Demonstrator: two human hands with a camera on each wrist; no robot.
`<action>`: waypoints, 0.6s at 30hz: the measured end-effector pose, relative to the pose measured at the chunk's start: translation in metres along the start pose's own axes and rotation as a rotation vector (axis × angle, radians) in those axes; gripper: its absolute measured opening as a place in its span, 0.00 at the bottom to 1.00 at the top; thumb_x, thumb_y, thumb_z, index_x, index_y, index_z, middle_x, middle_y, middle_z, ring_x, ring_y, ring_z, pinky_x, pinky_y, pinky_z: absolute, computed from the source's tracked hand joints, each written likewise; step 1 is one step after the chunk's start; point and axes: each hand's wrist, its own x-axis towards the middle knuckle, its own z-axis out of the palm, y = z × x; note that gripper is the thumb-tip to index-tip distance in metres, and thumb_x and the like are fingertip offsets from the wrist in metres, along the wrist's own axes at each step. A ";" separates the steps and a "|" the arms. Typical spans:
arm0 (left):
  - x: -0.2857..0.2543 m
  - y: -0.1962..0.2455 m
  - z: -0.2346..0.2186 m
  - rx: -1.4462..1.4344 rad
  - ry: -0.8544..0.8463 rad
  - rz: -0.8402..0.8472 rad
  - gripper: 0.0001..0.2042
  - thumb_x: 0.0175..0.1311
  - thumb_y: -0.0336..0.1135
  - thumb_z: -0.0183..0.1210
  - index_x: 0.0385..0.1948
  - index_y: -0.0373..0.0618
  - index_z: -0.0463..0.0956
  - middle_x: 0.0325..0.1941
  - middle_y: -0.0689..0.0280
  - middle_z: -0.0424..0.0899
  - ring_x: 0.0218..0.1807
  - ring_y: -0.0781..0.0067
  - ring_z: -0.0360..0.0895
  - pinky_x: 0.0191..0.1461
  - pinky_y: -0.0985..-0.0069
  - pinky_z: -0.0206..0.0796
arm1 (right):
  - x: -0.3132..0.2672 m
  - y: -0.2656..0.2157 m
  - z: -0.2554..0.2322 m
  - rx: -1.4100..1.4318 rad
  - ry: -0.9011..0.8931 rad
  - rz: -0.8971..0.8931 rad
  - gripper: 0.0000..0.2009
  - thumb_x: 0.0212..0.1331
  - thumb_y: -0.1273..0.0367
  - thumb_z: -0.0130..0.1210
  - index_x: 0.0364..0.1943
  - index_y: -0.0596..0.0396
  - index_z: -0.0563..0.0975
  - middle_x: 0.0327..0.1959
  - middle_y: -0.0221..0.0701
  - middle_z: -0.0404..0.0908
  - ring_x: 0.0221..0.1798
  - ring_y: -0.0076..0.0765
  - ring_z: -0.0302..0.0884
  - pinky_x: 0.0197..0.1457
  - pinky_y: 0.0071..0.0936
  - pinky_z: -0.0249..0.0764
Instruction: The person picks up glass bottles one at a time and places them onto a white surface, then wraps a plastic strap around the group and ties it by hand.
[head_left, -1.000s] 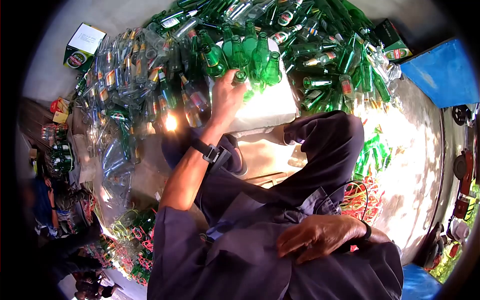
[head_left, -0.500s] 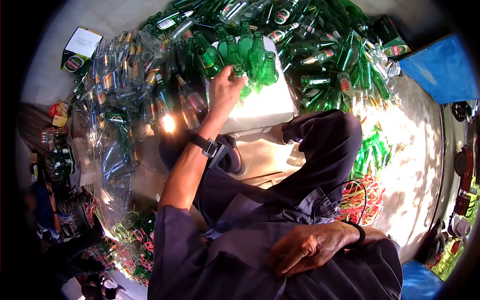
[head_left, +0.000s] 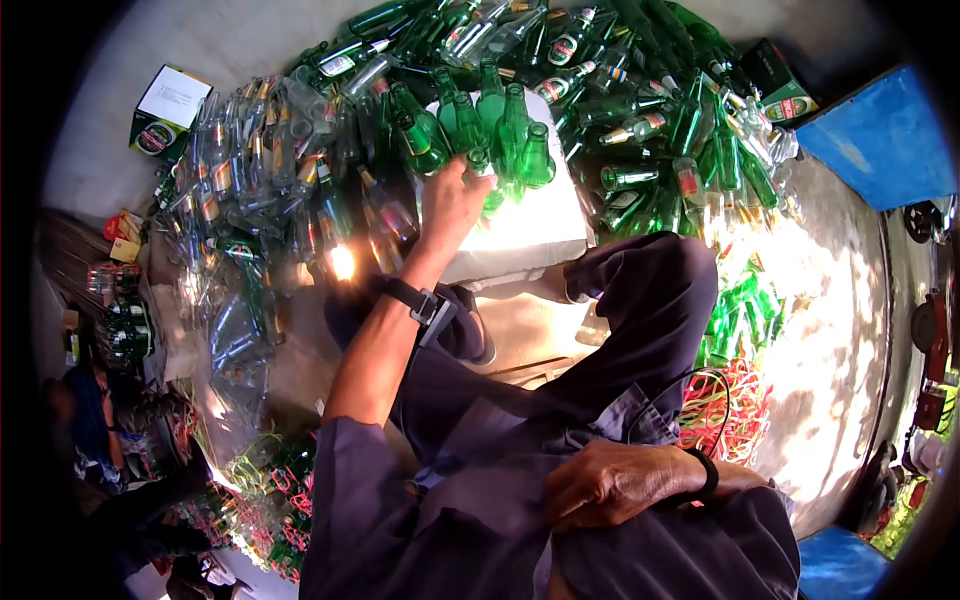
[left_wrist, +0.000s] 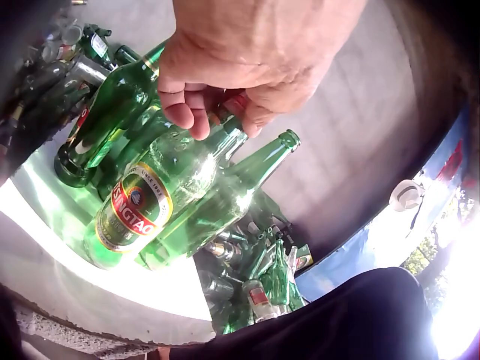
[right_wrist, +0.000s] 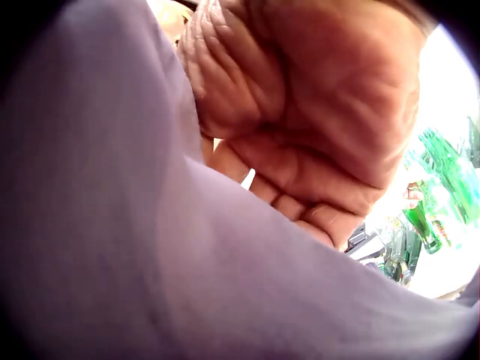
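Observation:
At the front of a group of green bottles, my left hand (head_left: 455, 205) holds a green beer bottle (left_wrist: 135, 206) by its neck. This bottle has a red and gold label and leans a little in the left wrist view, its base on the bright white slab (head_left: 545, 235). Other green bottles (head_left: 512, 120) stand close behind and beside it on the slab. My right hand (head_left: 620, 485) rests at the front of the dark shirt, fingers loosely bent and holding nothing. Shirt cloth hides some of its fingertips in the right wrist view.
Heaps of loose green and clear bottles (head_left: 270, 140) surround the slab's back and sides. Red and green plastic strips (head_left: 725, 405) lie beside my right leg. A blue panel (head_left: 880, 140) stands at the right, and a printed carton (head_left: 168, 110) at the back left.
My left hand keeps its hold on the bottle neck with little movement. The right hand's fingers have drawn in against the shirt, and the head view has shifted slightly.

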 end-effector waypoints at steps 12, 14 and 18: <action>0.008 -0.013 0.012 0.062 0.126 0.119 0.12 0.58 0.38 0.64 0.39 0.41 0.80 0.30 0.53 0.84 0.33 0.52 0.82 0.40 0.63 0.71 | -0.005 0.009 -0.004 0.024 -0.041 -0.027 0.06 0.63 0.71 0.60 0.38 0.59 0.81 0.35 0.38 0.79 0.38 0.46 0.81 0.37 0.37 0.75; 0.007 -0.013 0.013 0.031 0.135 0.079 0.12 0.58 0.38 0.64 0.40 0.41 0.80 0.30 0.53 0.84 0.33 0.53 0.82 0.40 0.63 0.71 | -0.006 0.013 -0.004 0.063 -0.055 -0.025 0.06 0.63 0.71 0.60 0.39 0.59 0.81 0.35 0.39 0.79 0.38 0.46 0.81 0.37 0.37 0.75; 0.007 -0.012 0.010 0.014 0.127 0.000 0.12 0.59 0.37 0.64 0.41 0.40 0.80 0.31 0.55 0.84 0.33 0.54 0.81 0.41 0.65 0.71 | -0.006 0.018 -0.004 0.080 -0.026 -0.037 0.07 0.62 0.70 0.61 0.40 0.59 0.81 0.36 0.39 0.80 0.38 0.46 0.82 0.38 0.37 0.76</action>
